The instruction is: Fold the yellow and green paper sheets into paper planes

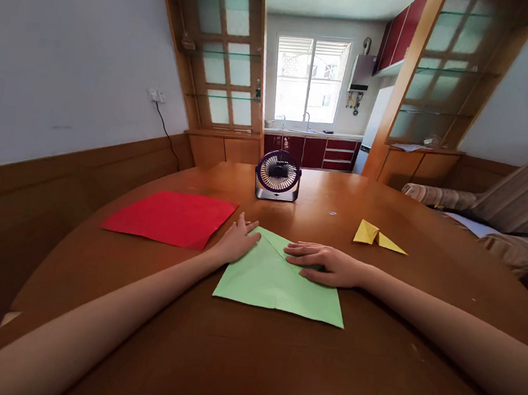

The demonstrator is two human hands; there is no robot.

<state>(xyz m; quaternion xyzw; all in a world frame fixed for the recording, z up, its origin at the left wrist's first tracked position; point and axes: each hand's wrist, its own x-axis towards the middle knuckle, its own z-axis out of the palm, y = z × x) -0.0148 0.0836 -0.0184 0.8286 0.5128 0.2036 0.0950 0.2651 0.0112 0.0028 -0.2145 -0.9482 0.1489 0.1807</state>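
A sheet of light green paper (273, 293) lies on the table before me, its top right part folded over along a slanting edge. My left hand (239, 240) rests at the paper's upper left corner with its fingers apart. On the folded flap lies my right hand (325, 264), flat, with fingers stretched to the left. Part of the flap is hidden under the right hand.
Red paper (170, 218) lies to the left on the wooden table (269, 368). A small purple fan (278, 174) stands behind the green paper. A folded yellow paper piece (376, 234) sits to the right. A striped armchair (523, 193) is beyond the table's right edge.
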